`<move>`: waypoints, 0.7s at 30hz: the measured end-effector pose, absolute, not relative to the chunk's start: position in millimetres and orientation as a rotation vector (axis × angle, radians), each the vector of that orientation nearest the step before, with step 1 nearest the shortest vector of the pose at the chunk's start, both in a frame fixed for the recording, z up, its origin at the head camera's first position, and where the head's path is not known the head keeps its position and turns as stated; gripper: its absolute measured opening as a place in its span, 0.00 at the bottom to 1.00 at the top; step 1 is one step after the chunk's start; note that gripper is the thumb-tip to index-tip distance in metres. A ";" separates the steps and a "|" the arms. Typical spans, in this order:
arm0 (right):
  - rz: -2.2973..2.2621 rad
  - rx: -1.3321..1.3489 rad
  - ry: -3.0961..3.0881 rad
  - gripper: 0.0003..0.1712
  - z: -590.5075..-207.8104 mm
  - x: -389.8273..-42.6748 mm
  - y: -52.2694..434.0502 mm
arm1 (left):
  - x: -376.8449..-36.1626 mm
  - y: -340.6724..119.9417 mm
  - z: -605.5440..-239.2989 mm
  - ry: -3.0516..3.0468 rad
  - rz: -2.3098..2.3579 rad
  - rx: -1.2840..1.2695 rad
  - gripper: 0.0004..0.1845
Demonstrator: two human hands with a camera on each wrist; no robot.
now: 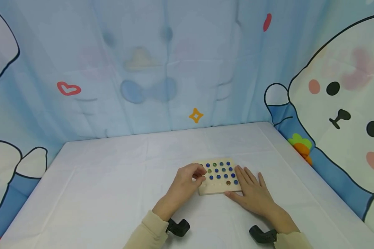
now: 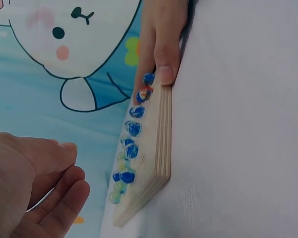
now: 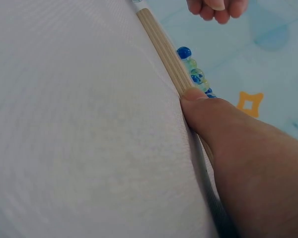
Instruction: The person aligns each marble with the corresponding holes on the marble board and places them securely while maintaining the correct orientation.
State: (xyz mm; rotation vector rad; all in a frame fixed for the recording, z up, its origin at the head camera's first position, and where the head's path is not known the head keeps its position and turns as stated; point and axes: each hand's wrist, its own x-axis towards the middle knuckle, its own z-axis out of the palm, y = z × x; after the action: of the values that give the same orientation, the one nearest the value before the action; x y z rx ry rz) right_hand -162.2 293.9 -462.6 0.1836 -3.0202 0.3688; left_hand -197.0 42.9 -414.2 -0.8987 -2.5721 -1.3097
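A pale wooden board (image 1: 216,189) with layered edges lies on the table, bearing several blue, greenish and brownish glass marbles (image 1: 223,169) in rows. Its near-left part shows bare wood. My left hand (image 1: 187,180) hovers over the board's left side, fingers bent, with a gap between thumb and index finger; the left wrist view shows no marble in it. Part of the left column is hidden behind that hand. Along the right edge lie the straight fingers of my right hand (image 1: 252,193), while its thumb (image 3: 201,101) presses against the near edge.
A white cloth covers the table (image 1: 112,186). Behind and beside it hangs a blue curtain (image 1: 137,114) printed with cartoon animals. Black devices (image 1: 179,227) are worn at both wrists, under beige sleeves.
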 end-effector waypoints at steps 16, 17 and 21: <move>0.383 0.205 -3.005 0.62 -462.9 -161.9 294.6 | -195.9 11.4 -418.9 -2.623 -1.524 -0.726 0.06; 0.384 0.205 -3.004 0.62 -462.9 -162.0 294.5 | -195.9 9.7 -419.7 -2.613 -1.487 -0.736 0.06; 0.391 0.205 -3.005 0.62 -462.6 -162.1 294.3 | -195.8 3.8 -423.5 -2.584 -1.345 -0.750 0.06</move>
State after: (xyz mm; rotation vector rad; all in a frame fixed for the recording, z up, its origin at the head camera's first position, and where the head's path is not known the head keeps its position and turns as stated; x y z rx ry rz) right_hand -162.1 294.3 -462.6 0.2049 -3.0049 0.3910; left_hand -195.8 3.8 -423.5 -0.7505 -2.5836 -1.3451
